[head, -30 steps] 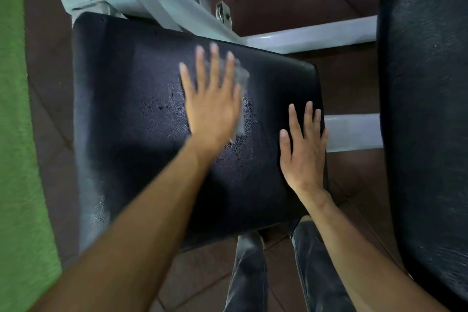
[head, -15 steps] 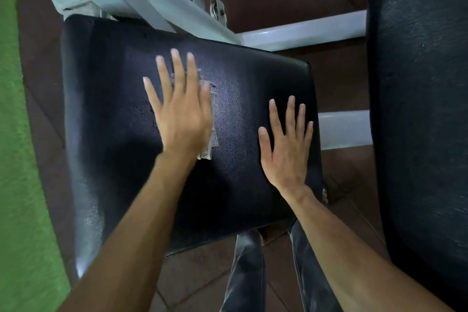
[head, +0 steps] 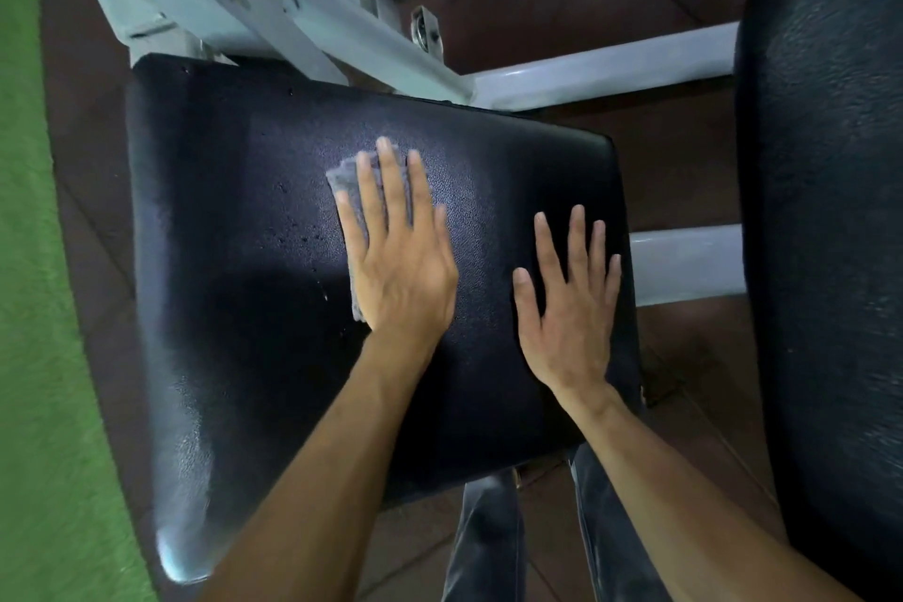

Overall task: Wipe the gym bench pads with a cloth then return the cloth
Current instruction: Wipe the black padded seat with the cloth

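A black padded bench seat (head: pixel 234 308) fills the middle of the head view, with small water droplets on it. My left hand (head: pixel 400 254) lies flat with spread fingers on a grey cloth (head: pixel 344 176) and presses it against the pad near its centre. The cloth peeks out at the fingertips and along the hand's left side. My right hand (head: pixel 569 303) rests flat on the pad's right part, fingers apart, holding nothing. A second black pad (head: pixel 830 210) runs down the right edge.
A white metal frame (head: pixel 273 10) with bolts sits beyond the seat, and white crossbars (head: pixel 601 68) join the two pads. Green turf (head: pixel 29 308) borders the left side over dark brown floor tiles. My legs in jeans (head: pixel 488 543) stand below the seat's near edge.
My left hand slid the cloth left across the pad, then back right and nearer to me. The cloth now shows on the hand's left side. My right hand stayed planted.
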{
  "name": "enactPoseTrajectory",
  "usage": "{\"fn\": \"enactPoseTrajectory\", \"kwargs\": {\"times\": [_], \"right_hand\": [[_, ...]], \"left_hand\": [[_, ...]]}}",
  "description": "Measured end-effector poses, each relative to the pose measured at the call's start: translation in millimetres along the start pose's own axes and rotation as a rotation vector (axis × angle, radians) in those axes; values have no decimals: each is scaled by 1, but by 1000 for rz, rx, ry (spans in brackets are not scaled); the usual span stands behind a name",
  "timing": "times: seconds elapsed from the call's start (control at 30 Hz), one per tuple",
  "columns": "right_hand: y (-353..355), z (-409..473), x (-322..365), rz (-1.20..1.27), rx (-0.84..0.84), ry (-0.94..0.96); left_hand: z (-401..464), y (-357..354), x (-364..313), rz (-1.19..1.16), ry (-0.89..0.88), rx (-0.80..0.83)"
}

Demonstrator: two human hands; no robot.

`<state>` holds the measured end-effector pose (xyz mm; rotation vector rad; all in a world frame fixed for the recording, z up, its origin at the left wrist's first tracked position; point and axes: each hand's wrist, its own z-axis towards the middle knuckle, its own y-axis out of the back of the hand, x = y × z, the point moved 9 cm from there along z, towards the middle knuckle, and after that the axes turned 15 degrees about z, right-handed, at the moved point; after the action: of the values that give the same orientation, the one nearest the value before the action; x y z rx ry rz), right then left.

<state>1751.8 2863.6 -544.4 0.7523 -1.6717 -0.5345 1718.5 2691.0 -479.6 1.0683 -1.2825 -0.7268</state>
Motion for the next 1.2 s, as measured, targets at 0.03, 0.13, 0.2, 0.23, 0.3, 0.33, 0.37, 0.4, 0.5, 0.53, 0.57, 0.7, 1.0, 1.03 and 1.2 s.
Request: {"fn": "enactPoseTrajectory", "kwargs": {"times": [0.03, 0.13, 0.2, 0.23, 0.3, 0.33, 0.37, 0.4, 0.5, 0.53, 0.57, 0.7, 1.0, 1.03, 1.2], "right_hand": [[0, 0, 0, -7, 5, -8], [-3, 3, 6, -9, 26, -28], [-7, 10, 18, 11, 56, -9], [-7, 13, 23, 14, 65, 3], [-7, 16, 24, 3, 88, 18], [-7, 15, 23, 0, 105, 31], [-7, 13, 21, -3, 116, 43], [-6, 10, 19, -6, 118, 46], [-6, 7, 18, -25, 114, 29], [-6, 7, 19, -26, 113, 25], [-7, 6, 20, -28, 114, 23], [-9, 9, 21, -35, 118, 18], [-6, 10, 23, 35, 128, 22], [-6, 10, 23, 39, 133, 21], [-6, 9, 24, 29, 121, 6]], "left_hand": [[11, 2, 1, -20, -42, -9], [54, 1, 28, -56, -77, 12], [75, 0, 68, -58, 18, 23], [78, 0, 86, -61, 64, 19], [66, 2, 109, -69, 129, -5], [53, 3, 116, -60, 163, -20], [36, 4, 119, -50, 197, -29], [17, 4, 116, -40, 223, -27], [-41, 3, 76, -22, 191, 18], [-53, 3, 55, -25, 126, 28], [-55, 2, 35, -33, 47, 27], [21, 4, 7, -20, -192, 8], [62, 4, 136, -83, 178, -22], [46, 2, 138, -89, 212, -11], [-30, 1, 112, -41, 291, -8]]}}
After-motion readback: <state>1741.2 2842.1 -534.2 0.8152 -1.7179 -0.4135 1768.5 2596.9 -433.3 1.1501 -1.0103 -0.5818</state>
